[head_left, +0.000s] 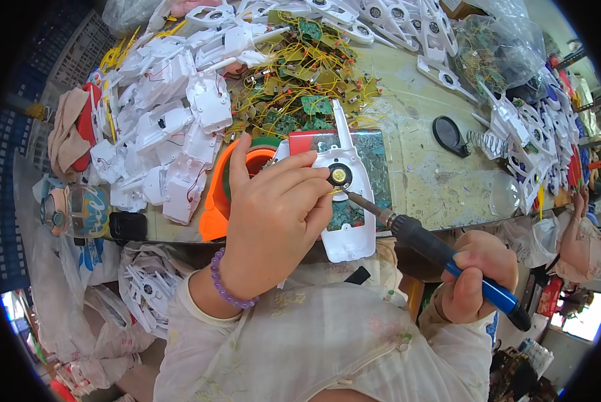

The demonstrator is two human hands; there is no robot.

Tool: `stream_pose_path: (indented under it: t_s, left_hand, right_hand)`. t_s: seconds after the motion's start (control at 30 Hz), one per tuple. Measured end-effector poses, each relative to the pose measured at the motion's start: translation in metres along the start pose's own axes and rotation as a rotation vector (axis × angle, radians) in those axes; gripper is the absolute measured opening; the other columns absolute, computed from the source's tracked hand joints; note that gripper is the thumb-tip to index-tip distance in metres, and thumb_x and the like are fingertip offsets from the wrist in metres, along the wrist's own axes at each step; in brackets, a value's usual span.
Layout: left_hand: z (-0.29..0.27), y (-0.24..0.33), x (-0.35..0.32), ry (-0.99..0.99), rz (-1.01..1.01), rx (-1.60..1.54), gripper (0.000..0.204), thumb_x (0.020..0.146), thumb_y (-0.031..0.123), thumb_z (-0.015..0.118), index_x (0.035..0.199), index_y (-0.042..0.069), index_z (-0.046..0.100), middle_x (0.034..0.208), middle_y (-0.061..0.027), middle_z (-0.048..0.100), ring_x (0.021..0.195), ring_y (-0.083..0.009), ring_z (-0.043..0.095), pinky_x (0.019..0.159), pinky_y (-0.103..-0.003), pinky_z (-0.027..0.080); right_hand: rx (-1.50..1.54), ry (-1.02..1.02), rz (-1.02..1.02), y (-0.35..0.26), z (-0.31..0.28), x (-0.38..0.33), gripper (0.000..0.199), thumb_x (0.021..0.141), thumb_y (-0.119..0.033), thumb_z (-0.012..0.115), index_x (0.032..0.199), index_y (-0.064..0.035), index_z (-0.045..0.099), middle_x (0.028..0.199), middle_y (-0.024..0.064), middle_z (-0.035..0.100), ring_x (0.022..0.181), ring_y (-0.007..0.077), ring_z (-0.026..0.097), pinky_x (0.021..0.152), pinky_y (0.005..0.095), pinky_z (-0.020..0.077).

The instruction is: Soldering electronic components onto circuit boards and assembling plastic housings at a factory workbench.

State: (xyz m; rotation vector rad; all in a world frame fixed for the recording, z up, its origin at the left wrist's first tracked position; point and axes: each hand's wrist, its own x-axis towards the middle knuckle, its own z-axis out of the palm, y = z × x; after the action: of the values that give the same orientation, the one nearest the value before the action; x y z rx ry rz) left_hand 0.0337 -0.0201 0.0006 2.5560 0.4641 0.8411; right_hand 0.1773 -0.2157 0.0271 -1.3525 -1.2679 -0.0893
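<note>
A white plastic housing with a long narrow handle lies in front of me, a small round black speaker set in it. My left hand reaches over the housing, its thumb and index finger pinched on a thin yellowish wire at the speaker's edge; most of the wire is hidden. The other fingers rest near the speaker and the little finger is raised. In my right hand is a soldering iron with a blue and black handle, its tip touching or very near the speaker's lower edge.
An orange tape dispenser stands left of the housing, and a red-edged flat pad lies beneath it. White housings are heaped at left, wired green circuit boards behind. At right are a black round lid and a coiled iron stand.
</note>
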Motion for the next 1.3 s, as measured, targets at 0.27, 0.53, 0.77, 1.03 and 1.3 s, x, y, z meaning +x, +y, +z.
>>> stream_pose_path:
  t_s: [0.27,0.53,0.77,1.03,1.3]
  left_hand:
    - [-0.001,0.0,0.001,-0.007,0.005,0.02,0.007,0.075,0.007,0.076,0.079,0.009,0.07,0.092,-0.0032,0.074,0.102,-0.0233,0.069,0.11,-0.058,0.026]
    - [-0.002,0.001,0.002,-0.007,0.014,0.016,0.007,0.075,0.007,0.075,0.079,0.008,0.07,0.091,-0.0036,0.074,0.101,-0.024,0.07,0.108,-0.058,0.028]
    - [-0.002,0.002,0.003,-0.006,0.011,0.03,0.006,0.075,0.007,0.075,0.078,0.008,0.07,0.09,-0.0032,0.074,0.1,-0.0239,0.07,0.109,-0.058,0.028]
    - [-0.002,0.0,0.003,-0.004,0.028,0.038,0.005,0.075,0.009,0.073,0.08,0.009,0.07,0.089,-0.0017,0.072,0.1,-0.0203,0.068,0.108,-0.063,0.028]
    - [-0.005,0.001,0.003,-0.044,0.007,0.018,0.006,0.077,0.008,0.074,0.083,0.009,0.072,0.093,-0.0027,0.074,0.104,-0.0226,0.068,0.109,-0.06,0.027]
  right_hand:
    - [0.006,0.061,0.06,-0.005,0.004,0.004,0.013,0.077,-0.007,0.07,0.084,0.0024,0.064,0.067,0.0113,0.064,0.044,0.0196,0.051,0.044,0.0312,0.0414]
    - [-0.051,-0.051,-0.071,-0.007,0.006,0.014,0.014,0.071,-0.002,0.071,0.082,0.0013,0.064,0.062,0.0082,0.062,0.041,0.0188,0.052,0.04,0.0298,0.0402]
    - [-0.075,-0.12,-0.065,-0.01,0.005,0.02,0.016,0.068,0.002,0.07,0.082,0.0003,0.064,0.063,0.0084,0.062,0.041,0.0189,0.051,0.04,0.0302,0.0397]
    - [0.058,0.052,-0.05,0.003,0.001,0.0,0.013,0.077,-0.007,0.067,0.084,0.0025,0.062,0.062,0.0095,0.061,0.042,0.019,0.05,0.042,0.0294,0.0374]
    - [-0.003,0.285,0.076,0.009,-0.001,-0.018,0.019,0.094,-0.018,0.058,0.095,-0.0004,0.051,0.063,0.005,0.054,0.046,0.0101,0.046,0.043,0.0248,0.0353]
